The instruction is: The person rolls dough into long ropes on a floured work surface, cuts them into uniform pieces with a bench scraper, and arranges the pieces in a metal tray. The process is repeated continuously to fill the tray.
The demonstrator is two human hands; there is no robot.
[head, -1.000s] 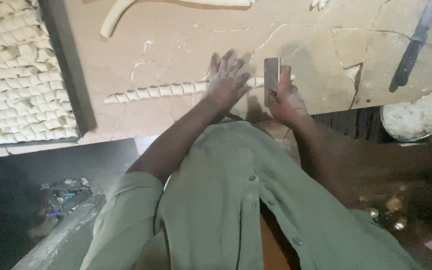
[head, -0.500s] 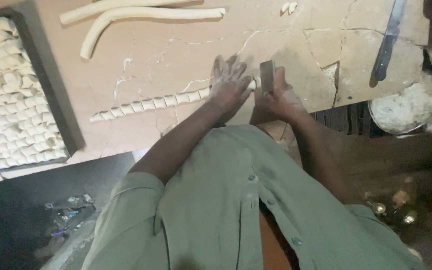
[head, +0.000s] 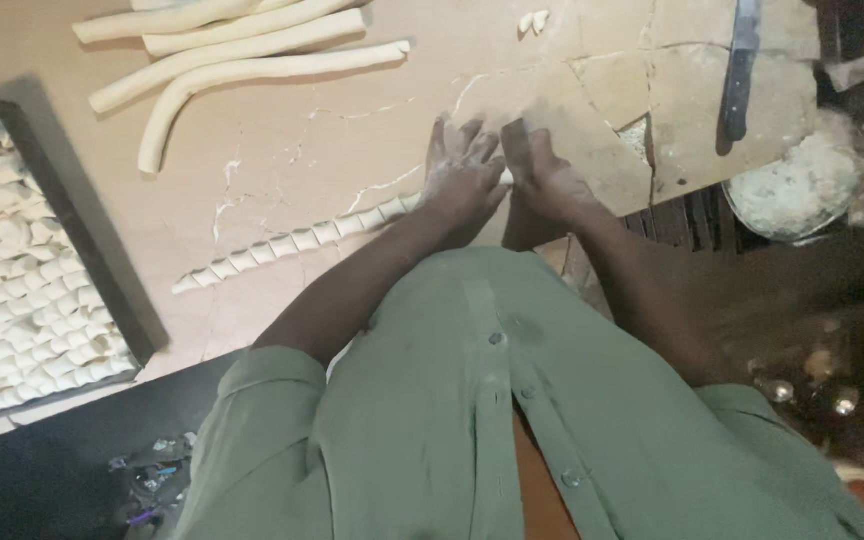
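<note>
1. The left hand (head: pixel 464 178) lies flat, fingers spread, on the cut dough rope (head: pixel 297 243) across the surface (head: pixel 282 140).
2. The right hand (head: pixel 542 180) curls beside it; I cannot tell what it grips.
3. Best to press lightly and cut even pieces.

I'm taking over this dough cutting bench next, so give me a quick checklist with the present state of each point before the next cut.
1. Left hand steadies the cut rope: ok.
2. Right hand holds the cutter: cannot tell, blade hidden.
3. Cut pieces lie in one row on the slab: ok.
4. Uncut ropes lie apart from the hands: ok.
5. Tray has room: not ok, nearly full of pieces.
6. Knife lies clear of both hands: ok.
</note>
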